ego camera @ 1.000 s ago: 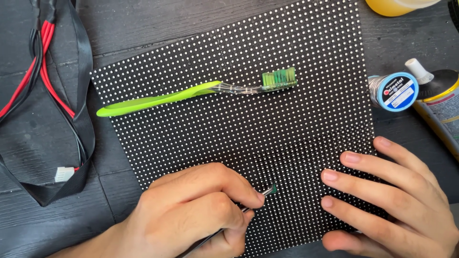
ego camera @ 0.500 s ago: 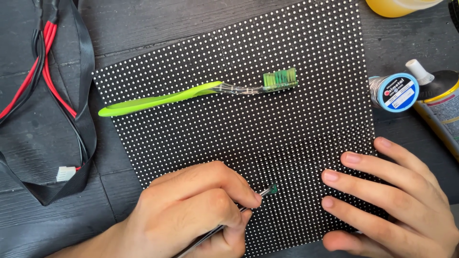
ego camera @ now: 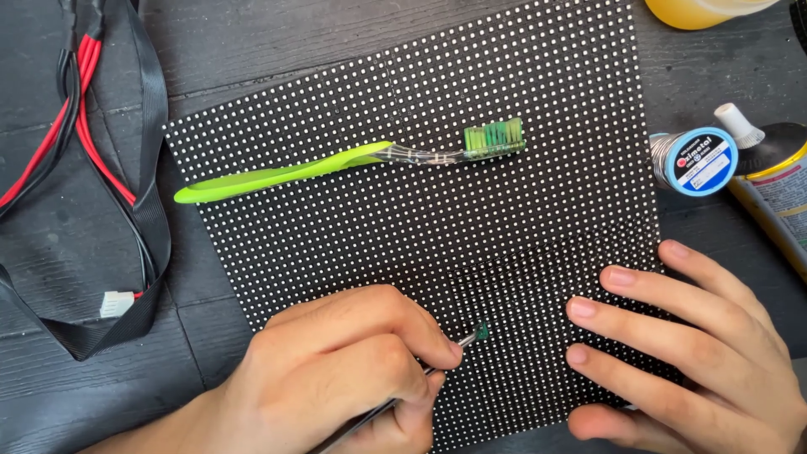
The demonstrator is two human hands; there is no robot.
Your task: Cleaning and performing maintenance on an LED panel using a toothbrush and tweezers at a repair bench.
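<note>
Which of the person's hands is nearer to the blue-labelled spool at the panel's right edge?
Right. The right hand lies flat on the dotted panel just below the spool; the left hand, gripping a thin tool, sits farther away at the lower left.

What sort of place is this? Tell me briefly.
Probably an electronics repair bench: a black dotted LED panel lies on a dark table, with a solder spool, red and black wires, and the left hand gripping a thin metal tool.
</note>
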